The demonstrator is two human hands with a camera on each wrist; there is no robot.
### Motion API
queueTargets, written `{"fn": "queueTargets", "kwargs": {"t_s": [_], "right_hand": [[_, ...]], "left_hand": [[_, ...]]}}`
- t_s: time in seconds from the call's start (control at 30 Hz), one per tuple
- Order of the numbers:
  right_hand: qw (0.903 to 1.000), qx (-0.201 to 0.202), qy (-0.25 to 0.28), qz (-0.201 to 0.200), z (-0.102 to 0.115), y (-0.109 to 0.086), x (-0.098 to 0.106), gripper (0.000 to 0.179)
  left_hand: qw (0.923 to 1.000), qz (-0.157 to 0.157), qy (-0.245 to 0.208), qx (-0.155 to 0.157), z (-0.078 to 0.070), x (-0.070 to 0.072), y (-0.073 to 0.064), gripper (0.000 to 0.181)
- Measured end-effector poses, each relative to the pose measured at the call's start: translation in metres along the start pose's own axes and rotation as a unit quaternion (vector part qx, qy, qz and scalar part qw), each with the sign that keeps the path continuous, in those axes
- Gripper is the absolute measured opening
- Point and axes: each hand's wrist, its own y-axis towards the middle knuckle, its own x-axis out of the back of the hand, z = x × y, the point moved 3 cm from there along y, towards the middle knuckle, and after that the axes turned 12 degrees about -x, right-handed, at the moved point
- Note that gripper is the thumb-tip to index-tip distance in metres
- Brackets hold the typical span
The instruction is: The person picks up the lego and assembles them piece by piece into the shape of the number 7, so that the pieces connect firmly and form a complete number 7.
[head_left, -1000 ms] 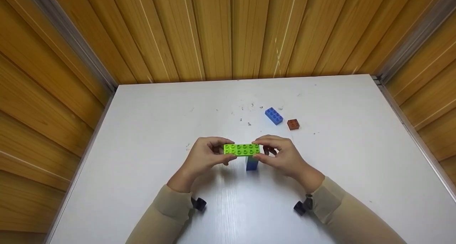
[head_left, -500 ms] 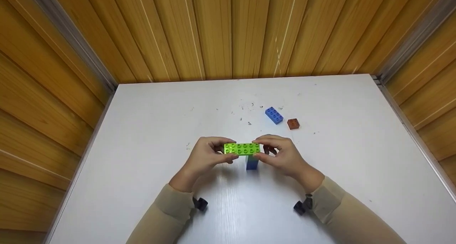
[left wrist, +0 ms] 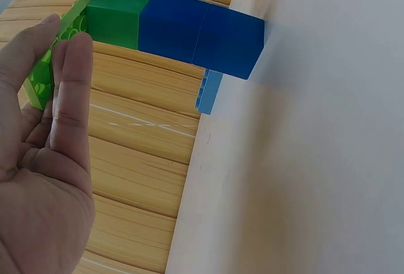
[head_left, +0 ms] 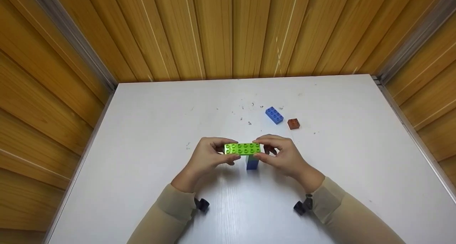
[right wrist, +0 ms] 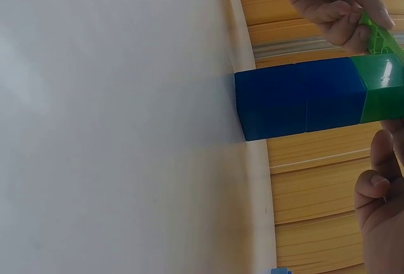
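A long lime-green toy brick (head_left: 242,149) lies crosswise on top of an upright stack, its studs facing up. Below it in the stack come a green block (left wrist: 120,15) and two dark blue blocks (left wrist: 201,33), which stand on the table. The brick's left half sticks out past the stack, with its hollow underside visible in the left wrist view. My left hand (head_left: 206,155) pinches that overhanging end between thumb and fingers. At the other end, above the stack, my right hand (head_left: 283,153) pinches the brick front and back.
A blue brick (head_left: 274,115) and a small brown brick (head_left: 293,124) lie on the white table (head_left: 149,130) beyond my right hand. Wood-look panels (head_left: 213,34) rise behind the table and at its sides.
My left hand has shifted slightly to the right along the lime-green brick. The right hand and the stack look almost still.
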Motion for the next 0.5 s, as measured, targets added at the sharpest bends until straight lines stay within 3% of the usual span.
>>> {"fn": "queueTargets", "kwargs": {"t_s": [0.33, 0.5], "right_hand": [[0.9992, -0.035, 0.012, -0.012, -0.0019, -0.0034, -0.0034, 0.036], [0.9961, -0.080, 0.037, -0.003, -0.0017, -0.0044, -0.0032, 0.040]], "left_hand": [[0.9997, 0.008, -0.002, -0.021, 0.0000, -0.0006, 0.0024, 0.030], [0.9997, 0.011, -0.002, -0.021, -0.0012, 0.0004, 0.0028, 0.029]]}}
